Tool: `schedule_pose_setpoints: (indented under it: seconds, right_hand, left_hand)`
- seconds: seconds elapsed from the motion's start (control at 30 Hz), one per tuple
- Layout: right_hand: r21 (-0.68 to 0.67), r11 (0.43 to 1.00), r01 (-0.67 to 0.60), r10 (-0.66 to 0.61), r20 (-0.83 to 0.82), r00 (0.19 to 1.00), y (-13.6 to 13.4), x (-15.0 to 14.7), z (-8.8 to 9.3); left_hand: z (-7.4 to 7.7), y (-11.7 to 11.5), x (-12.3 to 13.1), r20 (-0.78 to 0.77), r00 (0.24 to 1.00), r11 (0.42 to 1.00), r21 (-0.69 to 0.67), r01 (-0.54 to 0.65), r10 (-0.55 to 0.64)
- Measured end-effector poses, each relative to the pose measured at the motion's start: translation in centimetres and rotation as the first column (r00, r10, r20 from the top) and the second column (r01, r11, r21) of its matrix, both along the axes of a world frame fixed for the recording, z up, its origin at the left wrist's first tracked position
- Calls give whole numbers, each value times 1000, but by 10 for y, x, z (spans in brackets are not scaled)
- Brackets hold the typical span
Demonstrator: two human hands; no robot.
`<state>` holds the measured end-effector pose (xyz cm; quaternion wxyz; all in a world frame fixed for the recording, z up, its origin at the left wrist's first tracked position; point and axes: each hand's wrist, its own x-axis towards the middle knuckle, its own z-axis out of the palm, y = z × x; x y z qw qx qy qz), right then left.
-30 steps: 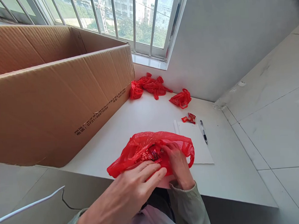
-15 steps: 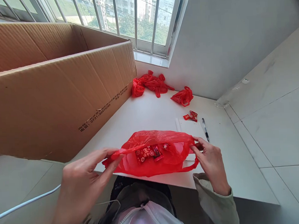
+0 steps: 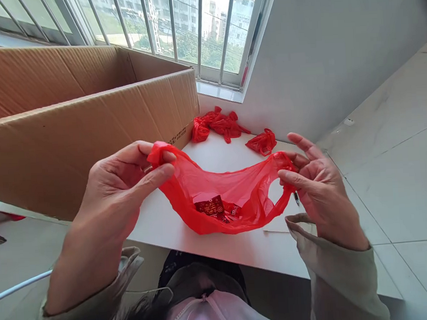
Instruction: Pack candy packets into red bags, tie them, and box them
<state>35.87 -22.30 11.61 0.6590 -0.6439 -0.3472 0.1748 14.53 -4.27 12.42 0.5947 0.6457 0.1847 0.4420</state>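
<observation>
A red plastic bag hangs stretched between my two hands, its mouth facing me. My left hand pinches the bag's left handle between thumb and fingers. On the other side, my right hand grips the right handle, thumb against fingers, with one finger lifted away. Inside the bag lie small red snack packets, some with printed characters; the lower ones are partly covered by the bag's front. Part of a pen shows behind the right handle.
To the left stands a big open cardboard box. Several knotted red bags lie against the wall, with one red bag apart from them. The white table ends near my body; a barred window is behind.
Both hands have risen, lifting the bag by its handles. Its middle now sags with the packets at the bottom. The box and background sit slightly lower in view.
</observation>
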Motion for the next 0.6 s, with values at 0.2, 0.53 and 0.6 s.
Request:
schedule_pose_setpoints:
  seconds: [0.2,0.53,0.6]
  right_hand:
    - [-121,992,41,-11,238,971,-6,3,-3]
    - [-333,793,509,-46,802,596,-15,-1,5]
    - [-468,812,349,76,678,731,-10,1,14]
  left_hand:
    - [1,1,2,81,995,994,89,-67,59]
    - [-20,1,-8,-5,995,988,-123,96,-98]
    - [-17,-2,-9,-43,994,991,-83,101,-105]
